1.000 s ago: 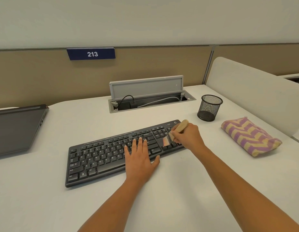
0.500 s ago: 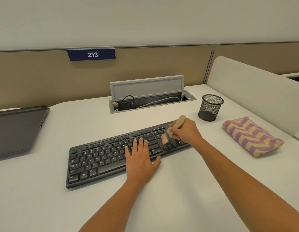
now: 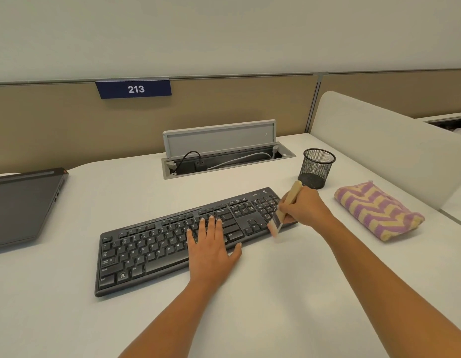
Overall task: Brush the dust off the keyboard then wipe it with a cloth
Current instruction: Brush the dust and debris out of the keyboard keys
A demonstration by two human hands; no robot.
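A black keyboard lies slanted across the white desk. My left hand rests flat on its middle keys with straight fingers. My right hand grips a small brush with a pale wooden handle. Its bristles are blurred and sit at the keyboard's front right edge, below the number pad. A folded purple and yellow zigzag cloth lies on the desk to the right of my right hand, untouched.
A black mesh pen cup stands just behind my right hand. An open cable hatch with cords sits behind the keyboard. A shut dark laptop lies at the left. A white divider panel bounds the right side.
My right hand swept the brush from the keys left of the number pad down and right to the keyboard's front right edge. My left hand stayed flat on the keys.
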